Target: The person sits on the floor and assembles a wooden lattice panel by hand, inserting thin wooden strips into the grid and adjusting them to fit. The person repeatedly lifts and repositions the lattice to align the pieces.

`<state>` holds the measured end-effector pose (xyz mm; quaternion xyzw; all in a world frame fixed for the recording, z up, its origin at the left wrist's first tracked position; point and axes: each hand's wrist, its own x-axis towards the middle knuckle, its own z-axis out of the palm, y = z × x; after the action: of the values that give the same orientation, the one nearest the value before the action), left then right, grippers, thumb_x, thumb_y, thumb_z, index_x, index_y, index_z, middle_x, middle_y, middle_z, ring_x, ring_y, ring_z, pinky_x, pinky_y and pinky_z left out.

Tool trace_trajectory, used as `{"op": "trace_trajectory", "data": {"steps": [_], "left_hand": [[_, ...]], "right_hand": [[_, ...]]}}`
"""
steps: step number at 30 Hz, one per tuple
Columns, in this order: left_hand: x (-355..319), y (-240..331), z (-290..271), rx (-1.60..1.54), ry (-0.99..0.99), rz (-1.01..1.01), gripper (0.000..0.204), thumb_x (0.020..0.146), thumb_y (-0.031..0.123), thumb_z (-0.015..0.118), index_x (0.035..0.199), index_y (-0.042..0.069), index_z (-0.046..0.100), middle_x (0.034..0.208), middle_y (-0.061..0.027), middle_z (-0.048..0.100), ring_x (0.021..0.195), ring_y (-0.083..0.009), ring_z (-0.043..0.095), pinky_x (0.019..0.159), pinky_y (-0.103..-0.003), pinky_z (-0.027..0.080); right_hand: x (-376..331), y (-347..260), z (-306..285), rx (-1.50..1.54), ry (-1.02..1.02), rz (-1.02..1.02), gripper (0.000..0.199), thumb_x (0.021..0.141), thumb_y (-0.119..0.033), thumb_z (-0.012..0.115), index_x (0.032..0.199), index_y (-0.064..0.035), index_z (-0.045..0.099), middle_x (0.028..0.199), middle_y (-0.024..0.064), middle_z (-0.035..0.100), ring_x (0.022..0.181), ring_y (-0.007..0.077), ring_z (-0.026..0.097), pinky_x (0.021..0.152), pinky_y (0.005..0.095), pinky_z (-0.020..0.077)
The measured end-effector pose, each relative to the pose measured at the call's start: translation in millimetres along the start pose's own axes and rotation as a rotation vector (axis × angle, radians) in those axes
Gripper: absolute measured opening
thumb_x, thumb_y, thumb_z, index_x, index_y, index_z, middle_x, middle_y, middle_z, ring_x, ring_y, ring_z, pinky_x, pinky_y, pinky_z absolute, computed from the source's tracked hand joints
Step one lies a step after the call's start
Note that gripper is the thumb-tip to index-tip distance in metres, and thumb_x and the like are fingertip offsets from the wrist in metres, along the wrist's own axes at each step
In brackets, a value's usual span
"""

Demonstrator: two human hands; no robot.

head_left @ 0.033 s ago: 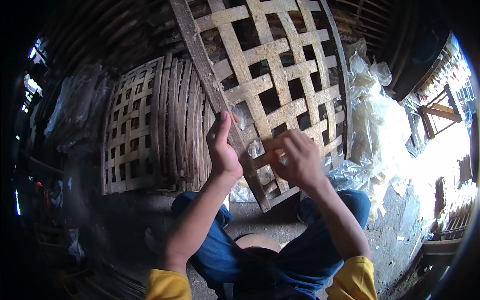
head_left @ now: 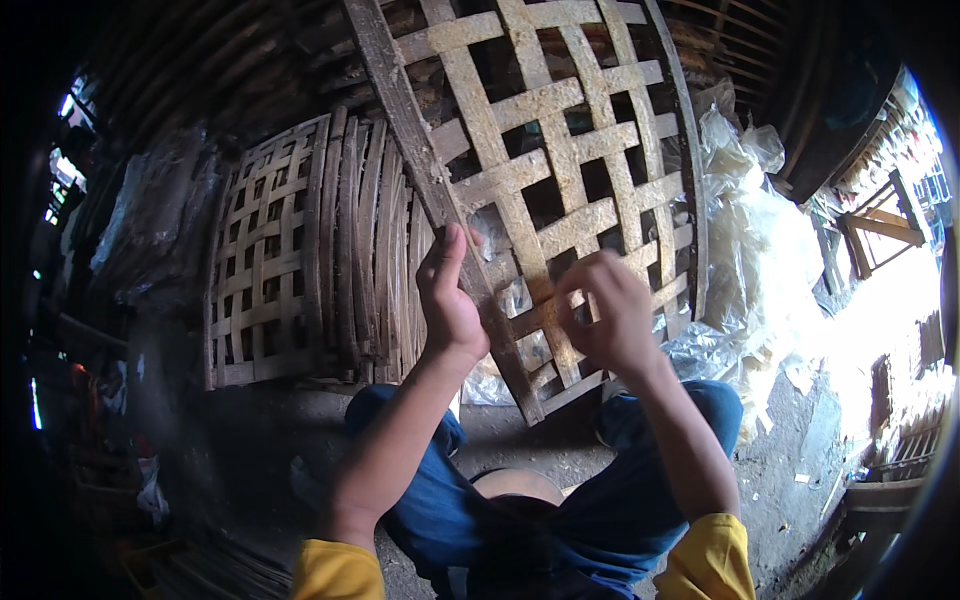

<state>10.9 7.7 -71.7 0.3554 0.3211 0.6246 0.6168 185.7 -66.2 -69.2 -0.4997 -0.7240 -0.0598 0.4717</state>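
A large woven bamboo rack [head_left: 540,102] with dark wooden side rails tilts up in front of me, its lower corner near my knees. My left hand [head_left: 455,315] grips the left rail, thumb up along the edge and the other fingers mostly hidden behind it. Close over the lower weave is my right hand [head_left: 615,320], a little blurred, its fingers curled in a pinch. What those fingers hold, if anything, cannot be made out. Pale crust covers many of the strips, and a darker, brownish patch shows on the weave beside the right hand.
Several similar racks [head_left: 262,240] stand upright in a row at the left. Crumpled clear plastic sheeting [head_left: 740,250] lies behind and to the right. A wooden frame [head_left: 885,222] stands at the bright far right. Between my legs is a round wooden piece [head_left: 520,484].
My right hand has shifted slightly right and up, away from the left rail, uncovering more of the brownish strip. My left hand and the rack are almost unmoved.
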Motion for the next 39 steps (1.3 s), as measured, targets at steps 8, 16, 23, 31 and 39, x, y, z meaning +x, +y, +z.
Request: {"op": "trace_trajectory", "data": {"steps": [8,16,23,31,39], "left_hand": [[-1.4,0.3,4.1,0.081,-0.041,0.089,0.037,0.1,0.041,0.058,0.089,0.007,0.063,0.092,-0.0011,0.059,0.097,-0.0144,0.049,0.1,-0.032,0.03],[-6.7,-3.9,9.0,0.15,-0.095,0.044,0.033,0.101,0.035,0.057,0.088,0.006,0.063,0.089,-0.0014,0.058,0.093,-0.0132,0.05,0.094,-0.028,0.034],[-16.1,-13.2,20.1,0.108,-0.152,-0.057,0.033,0.102,0.033,0.057,0.087,0.004,0.063,0.084,0.0004,0.056,0.083,-0.0104,0.046,0.082,-0.026,0.036],[-18.9,-13.2,15.2,0.086,-0.199,-0.093,0.032,0.101,0.033,0.059,0.088,0.004,0.064,0.08,0.0023,0.051,0.077,-0.0083,0.043,0.074,-0.026,0.035],[-19.0,-16.0,11.3,0.095,-0.208,-0.092,0.031,0.101,0.032,0.057,0.089,0.004,0.064,0.083,0.0009,0.056,0.081,-0.0093,0.047,0.077,-0.027,0.037]], "right_hand": [[-11.3,82.4,-90.3,-0.417,0.436,0.336,0.013,0.086,0.001,0.064,0.098,-0.0036,0.066,0.104,0.0096,0.068,0.078,0.0197,0.065,0.06,0.0302,0.0524],[3.6,15.7,-41.8,-0.007,0.082,0.022,0.034,0.071,0.007,0.081,0.072,-0.0082,0.051,0.097,0.0094,0.073,0.084,0.0243,0.066,0.076,0.0348,0.0511],[13.4,1.1,-3.5,0.121,-0.107,-0.05,0.032,0.075,0.001,0.081,0.071,-0.0085,0.051,0.092,0.0025,0.072,0.081,0.0218,0.063,0.069,0.0321,0.0519],[9.8,3.1,-1.3,0.139,-0.12,-0.116,0.033,0.074,0.003,0.079,0.071,-0.0091,0.049,0.088,0.0019,0.069,0.079,0.0215,0.061,0.067,0.0323,0.0506],[13.4,-2.2,-4.2,0.144,-0.147,-0.122,0.027,0.073,0.007,0.072,0.075,-0.0076,0.05,0.086,0.003,0.066,0.077,0.0236,0.059,0.068,0.0341,0.0501]]}}
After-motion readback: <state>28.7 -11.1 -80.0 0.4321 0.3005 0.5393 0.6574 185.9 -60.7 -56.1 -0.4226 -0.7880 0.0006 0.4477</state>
